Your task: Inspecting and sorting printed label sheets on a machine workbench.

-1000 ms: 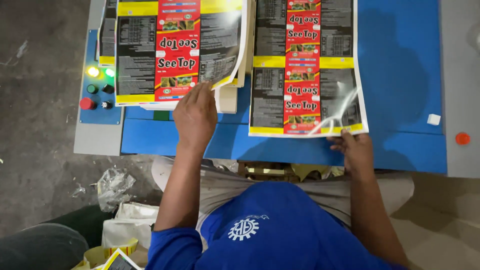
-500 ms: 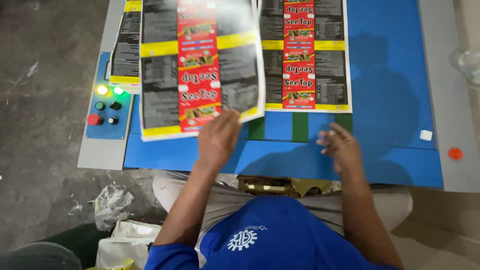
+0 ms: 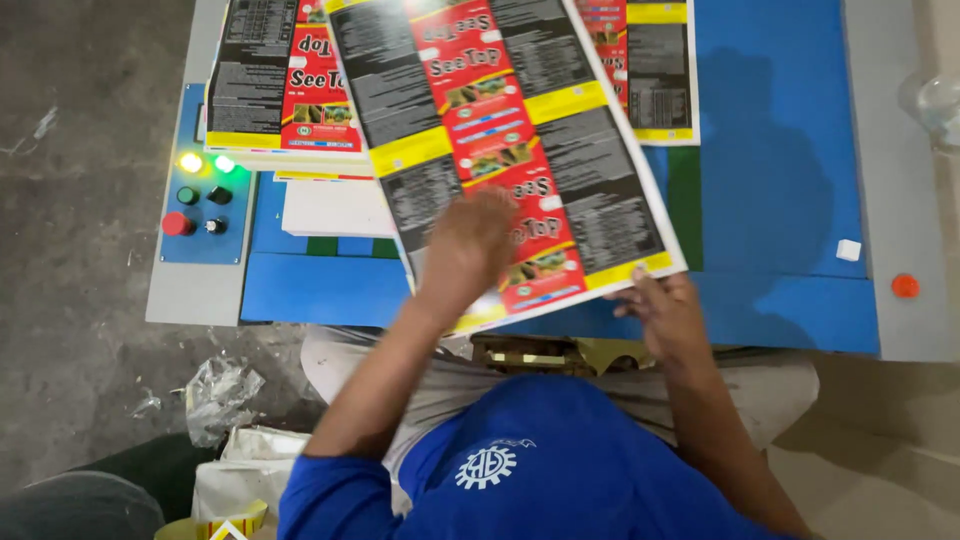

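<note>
A large printed sheet [image 3: 500,120] with black, red and yellow panels hangs tilted over the blue table [image 3: 780,150]. My left hand [image 3: 470,245] lies on its lower part and grips it. My right hand [image 3: 665,315] holds the sheet's lower right edge, fingers under the paper. A stack of the same sheets [image 3: 270,90] lies at the left. Another printed stack [image 3: 650,70] lies at the right, partly hidden by the held sheet.
A control panel [image 3: 200,200] with lit yellow and green lamps and a red button sits at the table's left edge. White blank paper [image 3: 335,208] lies below the left stack. A small white block [image 3: 848,250] and an orange button [image 3: 905,286] are at the right. Crumpled plastic [image 3: 215,395] lies on the floor.
The sheet was lifted off the left stack and has swung rightward, tilted, over the middle. My right hand left the right stack and took the sheet's lower right edge.
</note>
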